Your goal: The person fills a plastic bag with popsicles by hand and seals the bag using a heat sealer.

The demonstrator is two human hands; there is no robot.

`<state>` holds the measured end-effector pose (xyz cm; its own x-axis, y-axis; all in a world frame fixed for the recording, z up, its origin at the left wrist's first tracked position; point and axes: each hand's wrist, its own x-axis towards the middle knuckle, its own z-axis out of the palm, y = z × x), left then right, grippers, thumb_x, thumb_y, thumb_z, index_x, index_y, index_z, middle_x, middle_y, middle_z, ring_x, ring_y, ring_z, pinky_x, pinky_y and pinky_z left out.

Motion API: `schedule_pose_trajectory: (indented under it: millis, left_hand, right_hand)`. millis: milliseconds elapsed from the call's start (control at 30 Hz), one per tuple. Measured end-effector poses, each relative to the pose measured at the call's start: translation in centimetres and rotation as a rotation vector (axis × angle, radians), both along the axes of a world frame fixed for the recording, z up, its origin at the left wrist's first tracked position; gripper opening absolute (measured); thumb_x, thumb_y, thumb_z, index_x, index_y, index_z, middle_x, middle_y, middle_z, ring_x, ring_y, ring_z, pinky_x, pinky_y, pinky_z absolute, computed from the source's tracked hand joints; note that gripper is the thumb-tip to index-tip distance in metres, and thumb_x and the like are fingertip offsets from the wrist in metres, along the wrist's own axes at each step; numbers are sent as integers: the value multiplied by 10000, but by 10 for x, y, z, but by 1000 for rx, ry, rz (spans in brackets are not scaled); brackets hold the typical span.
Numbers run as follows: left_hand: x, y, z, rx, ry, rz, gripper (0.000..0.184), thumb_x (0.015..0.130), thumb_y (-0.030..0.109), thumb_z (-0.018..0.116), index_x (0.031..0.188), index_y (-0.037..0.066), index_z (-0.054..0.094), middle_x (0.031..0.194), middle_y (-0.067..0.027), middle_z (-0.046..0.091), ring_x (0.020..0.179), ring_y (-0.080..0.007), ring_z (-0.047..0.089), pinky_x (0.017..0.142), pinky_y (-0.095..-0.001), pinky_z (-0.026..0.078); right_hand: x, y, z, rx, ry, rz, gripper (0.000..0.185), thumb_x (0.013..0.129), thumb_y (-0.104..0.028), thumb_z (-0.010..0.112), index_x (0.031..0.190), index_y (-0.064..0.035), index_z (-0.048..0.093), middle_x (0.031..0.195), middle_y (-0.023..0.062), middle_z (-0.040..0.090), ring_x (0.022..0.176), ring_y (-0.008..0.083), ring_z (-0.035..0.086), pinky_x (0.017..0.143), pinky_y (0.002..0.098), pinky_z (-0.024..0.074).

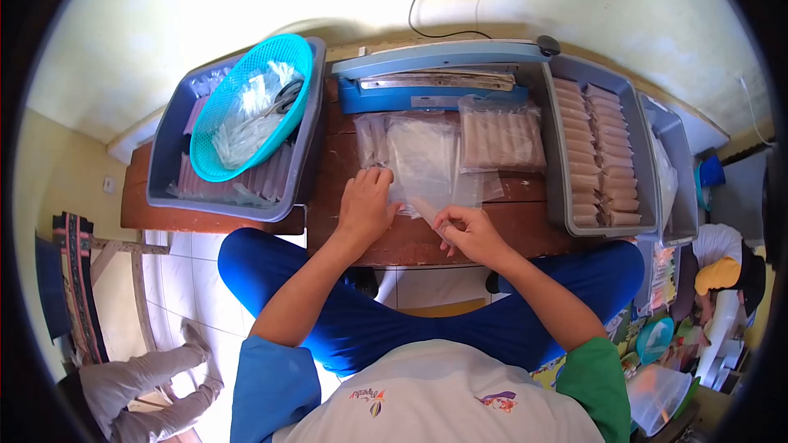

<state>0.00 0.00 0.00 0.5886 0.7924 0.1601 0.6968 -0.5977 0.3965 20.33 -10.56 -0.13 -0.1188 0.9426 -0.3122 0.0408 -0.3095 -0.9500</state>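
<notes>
fingers of the right hand point(469, 235): clamped on one tube point(424, 210), slanted over the near part of the bench point(513, 221), between the hands. fingers of the left hand point(366, 207): close together, bent, beside the bags; grip cannot be told. clear bags point(423, 152): mid-bench, a filled pack point(502, 135) at right. sealer point(427, 99): far side. right tub point(555, 189): tubes in two rows. left tub point(222, 212): tubes, teal basket point(226, 102) tilted on top.
</notes>
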Motion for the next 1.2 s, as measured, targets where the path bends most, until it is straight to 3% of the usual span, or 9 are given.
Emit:
schedule_pose_trajectory:
  millis: [200,300,367,467,800,1000,1067,1200]
  left_hand:
    - [-6,13,-18,89,110,37,205,776,135,680,939,69,576,929,-108,587,956,-280,571,786,-405,438]
    - [-7,18,-18,65,73,71,146,788,107,648,911,60,583,912,-113,592,946,-285,578,778,-407,444]
    - [-9,21,-19,78,39,75,230,747,115,711,930,76,578,920,-87,585,915,-282,572,765,-420,431]
    - [-11,18,-16,65,51,83,267,748,139,722,958,74,571,917,-83,593,904,-281,578,780,-423,427]
    - [-7,27,-32,76,110,126,359,739,171,729,1039,71,560,973,-85,595,937,-283,569,793,-430,416]
    - [-3,20,-22,75,87,112,344,749,140,695,1055,58,560,977,-100,594,927,-289,572,777,-423,419]
    - [-2,21,-27,126,57,128,211,757,125,659,939,64,571,906,-114,602,904,-288,591,773,-412,431]
    - [-2,24,-30,120,120,119,147,773,108,632,906,62,589,893,-117,602,888,-285,594,770,-411,431]
  right_hand:
    - [-31,13,-24,-8,-60,32,171,868,-38,527,939,5,677,815,74,642,658,115,633,552,264,542]
    - [-37,21,-35,71,-124,-21,201,819,-21,546,973,18,670,908,125,646,739,192,650,653,312,548]
    - [-39,27,-37,405,-359,-8,304,760,-1,549,1044,18,658,993,177,622,871,305,634,780,359,518]
    - [-44,34,-36,330,-334,-25,416,726,7,544,1131,-2,638,1008,198,595,944,371,592,841,388,481]
    - [-61,70,-51,548,-542,-86,416,787,48,525,1197,37,600,1053,258,567,927,420,589,828,439,485]
    - [-67,96,-53,586,-676,-72,528,810,59,547,1334,33,491,1114,279,588,900,425,616,806,430,498]
    - [-68,100,-52,609,-681,-169,589,808,46,573,1379,28,433,1129,272,587,871,413,623,803,413,508]
    - [-64,105,-58,522,-635,-168,622,800,15,620,1386,36,413,1151,264,583,863,395,623,812,399,515]
